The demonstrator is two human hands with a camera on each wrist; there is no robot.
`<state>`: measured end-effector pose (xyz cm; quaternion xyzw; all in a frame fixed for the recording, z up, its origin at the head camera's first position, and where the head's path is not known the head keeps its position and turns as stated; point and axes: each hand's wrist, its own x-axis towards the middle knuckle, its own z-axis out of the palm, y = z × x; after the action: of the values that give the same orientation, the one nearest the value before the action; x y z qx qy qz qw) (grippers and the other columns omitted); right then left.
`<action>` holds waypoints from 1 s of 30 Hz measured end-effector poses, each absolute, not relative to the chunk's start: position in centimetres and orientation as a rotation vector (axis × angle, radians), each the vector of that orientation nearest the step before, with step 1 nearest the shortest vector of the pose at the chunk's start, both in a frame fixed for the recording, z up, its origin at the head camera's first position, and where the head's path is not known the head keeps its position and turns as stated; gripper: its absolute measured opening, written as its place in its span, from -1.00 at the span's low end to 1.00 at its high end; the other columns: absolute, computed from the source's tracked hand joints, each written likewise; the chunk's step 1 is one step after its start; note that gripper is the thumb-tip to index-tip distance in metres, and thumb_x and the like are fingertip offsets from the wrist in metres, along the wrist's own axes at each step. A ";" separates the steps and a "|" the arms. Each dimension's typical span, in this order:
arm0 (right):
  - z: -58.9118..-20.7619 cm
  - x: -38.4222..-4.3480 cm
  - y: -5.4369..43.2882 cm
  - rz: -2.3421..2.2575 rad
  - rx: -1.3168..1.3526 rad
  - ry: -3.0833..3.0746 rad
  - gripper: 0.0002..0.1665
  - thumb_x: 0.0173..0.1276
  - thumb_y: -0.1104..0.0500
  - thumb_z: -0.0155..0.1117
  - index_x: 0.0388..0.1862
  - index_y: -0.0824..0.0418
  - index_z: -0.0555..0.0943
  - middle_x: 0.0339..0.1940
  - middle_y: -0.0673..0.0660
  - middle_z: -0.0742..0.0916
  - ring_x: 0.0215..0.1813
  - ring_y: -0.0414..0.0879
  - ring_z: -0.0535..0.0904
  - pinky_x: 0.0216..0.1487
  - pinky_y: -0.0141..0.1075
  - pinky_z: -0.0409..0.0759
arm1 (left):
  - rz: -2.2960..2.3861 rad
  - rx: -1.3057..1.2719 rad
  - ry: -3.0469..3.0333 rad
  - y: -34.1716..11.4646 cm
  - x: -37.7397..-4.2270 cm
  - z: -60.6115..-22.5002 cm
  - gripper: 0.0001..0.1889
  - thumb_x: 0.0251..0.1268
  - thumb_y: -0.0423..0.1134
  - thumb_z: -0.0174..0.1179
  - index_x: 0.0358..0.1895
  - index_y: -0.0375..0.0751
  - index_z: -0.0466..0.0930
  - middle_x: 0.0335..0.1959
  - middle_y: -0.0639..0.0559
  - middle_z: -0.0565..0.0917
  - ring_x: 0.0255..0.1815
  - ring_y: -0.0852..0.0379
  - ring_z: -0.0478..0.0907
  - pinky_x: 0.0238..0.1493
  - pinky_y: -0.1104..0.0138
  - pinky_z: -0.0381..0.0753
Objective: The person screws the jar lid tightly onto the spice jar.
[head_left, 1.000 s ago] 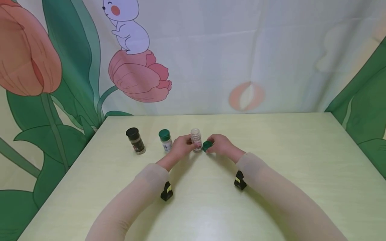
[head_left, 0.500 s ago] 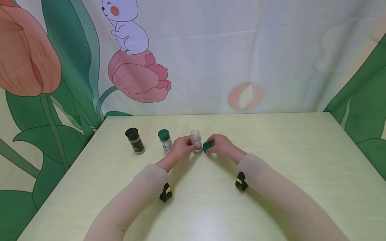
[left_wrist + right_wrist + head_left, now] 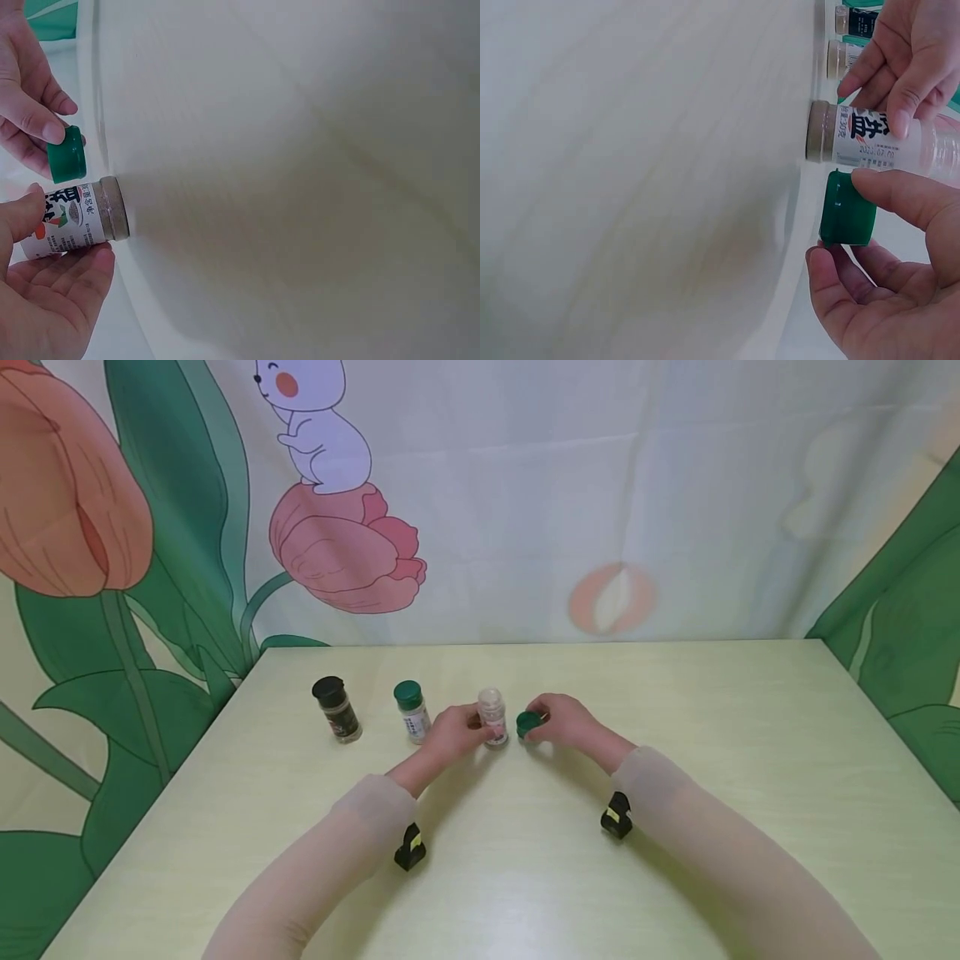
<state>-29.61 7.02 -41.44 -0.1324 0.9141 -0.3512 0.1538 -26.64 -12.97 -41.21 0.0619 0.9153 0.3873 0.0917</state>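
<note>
My left hand (image 3: 452, 735) grips a clear seasoning bottle (image 3: 492, 717) with a white printed label, its thumb across the front. The bottle stands upright, its threaded neck uncovered. Grey-brown powder shows at the bottom of the bottle (image 3: 112, 210) in the left wrist view. Just to the right, my right hand (image 3: 566, 725) pinches a green cap (image 3: 528, 724) between thumb and fingers. In the right wrist view, the cap (image 3: 847, 214) is beside the lower part of the bottle (image 3: 866, 139), close to the table.
To the left of my left hand stands a seasoning bottle with a green cap (image 3: 408, 696). Farther left is a black-capped shaker (image 3: 337, 710) with a dark label. The pale table (image 3: 495, 877) meets a printed curtain (image 3: 495, 527) at its back edge.
Both hands have shifted slightly to the right, the bottle and the green cap moving with them. The gap between bottle and cap has widened a little. The other two bottles have stayed put.
</note>
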 end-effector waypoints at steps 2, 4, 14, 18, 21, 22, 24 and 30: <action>-41.4 -29.5 7.3 -1.011 -0.373 2.622 -0.44 0.35 0.21 0.41 0.28 0.37 0.53 0.26 0.33 0.66 0.24 0.13 0.59 0.34 -0.05 0.59 | 1.135 0.183 2.723 -12.9 -26.5 -41.2 -0.50 0.47 -0.15 0.26 0.36 -0.31 0.52 0.29 -0.25 0.66 0.34 -0.17 0.60 0.43 0.02 0.55; -41.4 -29.3 7.7 -1.021 -0.360 2.619 -0.44 0.36 0.21 0.41 0.29 0.37 0.53 0.24 0.33 0.67 0.21 0.11 0.60 0.32 -0.06 0.60 | 1.133 0.174 2.717 -12.8 -26.3 -41.2 -0.49 0.46 -0.15 0.27 0.37 -0.30 0.51 0.30 -0.25 0.66 0.36 -0.17 0.59 0.44 0.02 0.53; -41.4 -28.6 8.9 -1.075 -0.341 2.604 -0.44 0.36 0.21 0.40 0.29 0.36 0.53 0.28 0.33 0.65 0.30 0.17 0.58 0.33 -0.04 0.61 | 1.157 0.253 2.722 -12.5 -25.4 -41.5 -0.51 0.44 -0.20 0.28 0.33 -0.36 0.54 0.24 -0.27 0.69 0.31 -0.17 0.63 0.42 0.04 0.56; -41.2 -28.3 9.2 -1.078 -0.375 2.603 -0.45 0.36 0.21 0.40 0.28 0.38 0.53 0.27 0.34 0.66 0.30 0.19 0.59 0.33 -0.04 0.61 | 1.164 0.236 2.713 -12.3 -25.2 -41.6 -0.51 0.44 -0.19 0.28 0.33 -0.35 0.54 0.24 -0.27 0.69 0.31 -0.17 0.63 0.43 0.03 0.55; -41.1 -28.0 9.4 -1.086 -0.398 2.599 -0.45 0.36 0.21 0.41 0.27 0.39 0.53 0.26 0.35 0.66 0.30 0.20 0.60 0.32 -0.04 0.62 | 1.180 0.235 2.694 -12.2 -25.0 -41.6 -0.52 0.45 -0.20 0.28 0.34 -0.34 0.54 0.25 -0.26 0.69 0.32 -0.17 0.62 0.44 0.02 0.53; -41.1 -27.9 9.5 -1.095 -0.398 2.593 -0.45 0.36 0.22 0.41 0.27 0.39 0.53 0.26 0.35 0.66 0.30 0.20 0.60 0.31 -0.04 0.62 | 1.182 0.241 2.691 -12.1 -24.9 -41.6 -0.53 0.45 -0.20 0.28 0.33 -0.34 0.54 0.25 -0.26 0.69 0.32 -0.17 0.62 0.44 0.02 0.53; -40.9 -27.7 9.7 -1.109 -0.399 2.585 -0.45 0.36 0.22 0.41 0.27 0.39 0.53 0.26 0.35 0.66 0.30 0.20 0.60 0.29 -0.05 0.64 | 1.185 0.249 2.683 -12.0 -24.8 -41.6 -0.53 0.45 -0.21 0.27 0.33 -0.33 0.55 0.25 -0.25 0.69 0.32 -0.16 0.62 0.44 0.02 0.54; -40.6 -27.3 10.2 -1.110 -0.421 2.586 -0.45 0.35 0.21 0.42 0.25 0.40 0.54 0.24 0.36 0.66 0.27 0.21 0.62 0.21 -0.08 0.67 | 1.184 0.262 2.675 -11.8 -24.4 -41.5 -0.53 0.45 -0.21 0.28 0.34 -0.30 0.55 0.27 -0.23 0.68 0.33 -0.16 0.62 0.44 0.03 0.54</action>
<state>-27.31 10.24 -40.65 -0.1465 0.8988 -0.3858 0.1477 -24.35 -11.84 -41.53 0.0889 0.9061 0.4008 0.1020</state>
